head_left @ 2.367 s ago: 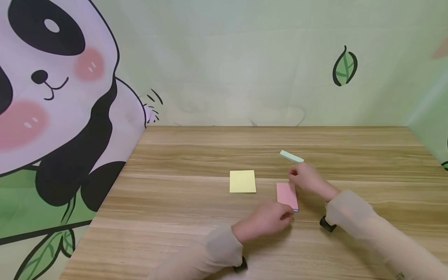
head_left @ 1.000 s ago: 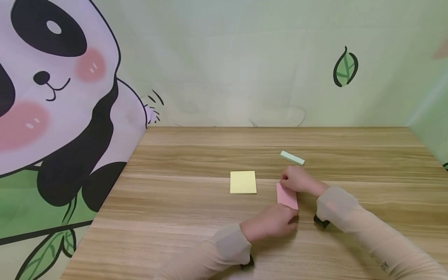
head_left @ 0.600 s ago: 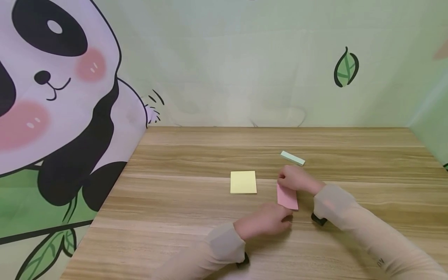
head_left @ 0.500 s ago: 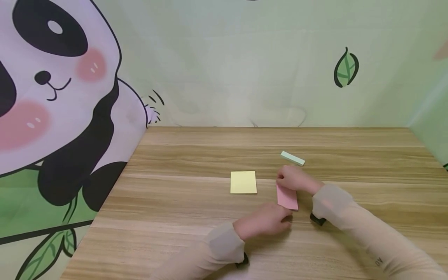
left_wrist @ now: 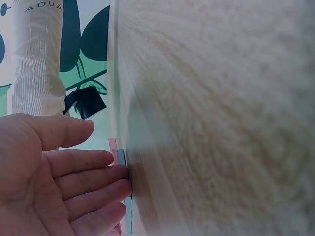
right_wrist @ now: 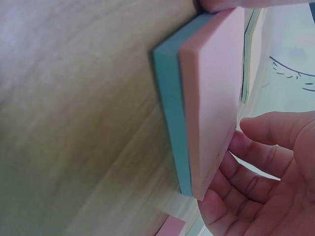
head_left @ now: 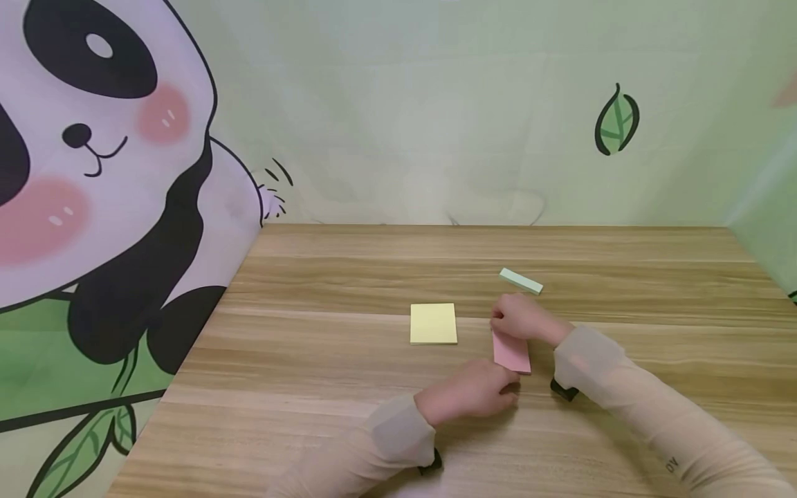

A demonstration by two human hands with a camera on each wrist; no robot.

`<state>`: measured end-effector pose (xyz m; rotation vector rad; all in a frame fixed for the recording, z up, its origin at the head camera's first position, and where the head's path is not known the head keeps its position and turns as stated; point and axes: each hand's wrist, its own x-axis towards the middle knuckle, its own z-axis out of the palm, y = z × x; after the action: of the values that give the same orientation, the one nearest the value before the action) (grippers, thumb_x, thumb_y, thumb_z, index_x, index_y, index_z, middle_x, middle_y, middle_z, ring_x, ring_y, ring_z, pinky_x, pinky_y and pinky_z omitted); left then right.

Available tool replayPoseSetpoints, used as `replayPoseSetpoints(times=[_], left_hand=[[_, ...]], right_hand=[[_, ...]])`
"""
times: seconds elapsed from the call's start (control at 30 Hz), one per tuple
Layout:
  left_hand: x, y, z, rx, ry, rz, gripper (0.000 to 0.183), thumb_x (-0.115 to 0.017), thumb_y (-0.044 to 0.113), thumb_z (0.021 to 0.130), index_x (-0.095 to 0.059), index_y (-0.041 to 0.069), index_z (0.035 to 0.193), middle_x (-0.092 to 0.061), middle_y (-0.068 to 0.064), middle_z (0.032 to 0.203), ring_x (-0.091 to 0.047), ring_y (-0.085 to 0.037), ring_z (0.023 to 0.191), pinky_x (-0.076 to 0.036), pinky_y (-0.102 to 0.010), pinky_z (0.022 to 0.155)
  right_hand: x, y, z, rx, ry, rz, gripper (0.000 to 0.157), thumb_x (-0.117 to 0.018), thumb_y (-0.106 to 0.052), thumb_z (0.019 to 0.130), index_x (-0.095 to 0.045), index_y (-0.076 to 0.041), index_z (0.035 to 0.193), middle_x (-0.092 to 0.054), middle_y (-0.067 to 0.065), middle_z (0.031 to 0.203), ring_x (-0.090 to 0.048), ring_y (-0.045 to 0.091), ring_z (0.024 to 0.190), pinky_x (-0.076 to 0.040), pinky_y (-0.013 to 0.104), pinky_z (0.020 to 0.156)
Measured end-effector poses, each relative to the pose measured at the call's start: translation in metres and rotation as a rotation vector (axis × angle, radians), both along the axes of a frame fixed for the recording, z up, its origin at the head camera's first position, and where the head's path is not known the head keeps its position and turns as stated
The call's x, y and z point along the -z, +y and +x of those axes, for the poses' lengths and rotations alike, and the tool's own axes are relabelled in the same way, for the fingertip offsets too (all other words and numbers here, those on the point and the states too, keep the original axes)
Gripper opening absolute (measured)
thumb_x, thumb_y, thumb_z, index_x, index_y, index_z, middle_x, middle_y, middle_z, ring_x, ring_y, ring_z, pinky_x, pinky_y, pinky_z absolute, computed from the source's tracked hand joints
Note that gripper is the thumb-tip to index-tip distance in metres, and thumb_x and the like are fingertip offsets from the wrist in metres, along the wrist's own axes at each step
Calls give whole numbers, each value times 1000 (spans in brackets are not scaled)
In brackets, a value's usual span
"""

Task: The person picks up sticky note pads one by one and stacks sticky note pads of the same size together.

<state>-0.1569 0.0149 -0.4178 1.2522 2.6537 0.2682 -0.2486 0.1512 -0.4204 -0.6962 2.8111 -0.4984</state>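
Note:
A pink sticky-note pad [head_left: 511, 354] lies on top of a blue pad [right_wrist: 170, 113] on the table. In the right wrist view their edges run nearly level, with a thin gap between them at one corner. My left hand [head_left: 467, 392] touches the near end of the stack with its fingertips, fingers loosely straight and thumb apart. At the far end is my right hand [head_left: 529, 318], its fingertips against the pads' edge and its thumb held off the pad. Neither hand grips the stack.
To the left of the stack lies a square yellow sticky-note pad [head_left: 433, 324]. A narrow pale green strip pad [head_left: 520, 281] sits just beyond my right hand. A printed panda cloth [head_left: 386, 117] hangs along the table's back and left edges.
My right hand has moved left and nearer, onto the far end of the pink pad. The blue edge that stuck out at the near end no longer shows in the head view.

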Motion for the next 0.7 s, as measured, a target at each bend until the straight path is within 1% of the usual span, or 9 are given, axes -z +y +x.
replayPoseSetpoints(times=[0.1, 0.17, 0.2, 0.27, 0.37, 0.43, 0.5, 0.57, 0.7], left_hand=[[-1, 0, 0, 4, -5, -7, 16, -53, 23, 86, -51, 16, 72, -43, 8, 59, -42, -7, 55, -31, -17, 49], [-2, -1, 0, 0, -41, 13, 15, -53, 23, 86, -53, 16, 73, -43, 8, 60, -42, -6, 55, -32, -16, 50], [-2, -1, 0, -8, -78, 37, 14, -52, 22, 87, -54, 16, 74, -43, 8, 59, -41, -5, 54, -32, -15, 50], [-3, -3, -2, -62, -161, 111, 12, -52, 21, 87, -59, 15, 79, -46, 9, 61, -40, -3, 54, -32, -14, 50], [-6, -6, -8, -209, -285, 282, 16, -51, 19, 87, -63, 11, 95, -58, 6, 75, -48, -2, 64, -38, -12, 58], [-8, -9, -14, -341, -370, 411, 28, -50, 18, 88, -58, 8, 112, -63, 2, 95, -55, -4, 80, -43, -15, 69], [-10, -11, -19, -461, -472, 522, 38, -49, 19, 88, -48, 6, 124, -57, -4, 117, -54, -12, 101, -44, -23, 82], [-9, -11, -24, -562, -592, 617, 46, -48, 19, 88, -38, 6, 132, -48, -8, 129, -48, -19, 115, -41, -32, 92], [-2, -9, -28, -672, -780, 714, 54, -47, 17, 88, -29, 2, 136, -36, -14, 138, -35, -27, 126, -31, -41, 101]], right_hand=[[0, 1, 0, 7, -7, -14, 20, -55, -12, 80, -60, -8, 62, -51, -1, 56, -41, 9, 49, -32, 20, 45], [-1, 3, 1, 21, -7, -26, 20, -54, -11, 80, -59, -8, 61, -49, -2, 55, -40, 9, 49, -31, 21, 45], [-1, 4, 1, 39, -8, -34, 21, -53, -10, 80, -57, -8, 60, -46, -2, 54, -39, 9, 48, -30, 21, 45], [-3, 7, 2, 88, -4, -51, 24, -50, -8, 79, -52, -9, 55, -41, -3, 50, -36, 9, 46, -28, 20, 43], [-8, 14, 3, 191, -17, -76, 27, -48, -5, 76, -41, -11, 50, -33, -5, 46, -31, 8, 41, -25, 19, 41], [-12, 18, 3, 252, -56, -95, 26, -47, -4, 74, -40, -11, 50, -33, -5, 43, -31, 7, 39, -26, 18, 39], [-16, 22, 4, 295, -123, -101, 22, -47, -4, 75, -46, -9, 54, -38, -4, 43, -35, 7, 37, -29, 18, 37], [-19, 25, 6, 309, -187, -85, 20, -46, -5, 77, -51, -4, 58, -43, -1, 43, -40, 8, 36, -32, 19, 35], [-21, 29, 9, 290, -287, -18, 23, -45, -7, 79, -58, 2, 63, -51, 2, 42, -48, 10, 35, -41, 22, 37]])
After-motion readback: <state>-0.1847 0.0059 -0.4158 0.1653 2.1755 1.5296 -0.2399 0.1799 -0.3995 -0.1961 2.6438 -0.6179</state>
